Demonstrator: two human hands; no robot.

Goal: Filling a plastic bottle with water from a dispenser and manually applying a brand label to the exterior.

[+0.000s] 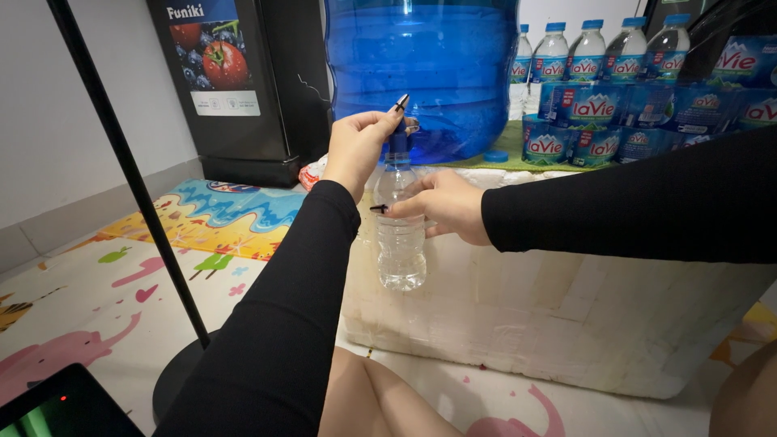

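Clear plastic bottle [401, 243] stands upright in the air, its long axis vertical and its open mouth pointing straight up at the blue tap [399, 139] of the large blue water jug [425, 69]; its base hangs free in front of the white foam box [566, 316], touching nothing below. The right hand [443, 204] grips the bottle near its shoulder, fingers curled round the far side and thumb pressed on the near side. The left hand [358, 147] is raised at the tap, fingertips bunched and pinching its lever. Both arms wear black sleeves. The jug rests on top of the foam box, with shrink-wrapped packs of small water bottles [615, 121] just beside it. The floor is covered by a colourful cartoon play mat [121, 275]; a black stand pole [121, 154] rises from a round base on it. A black mini fridge [243, 81] stands against the pale wall.
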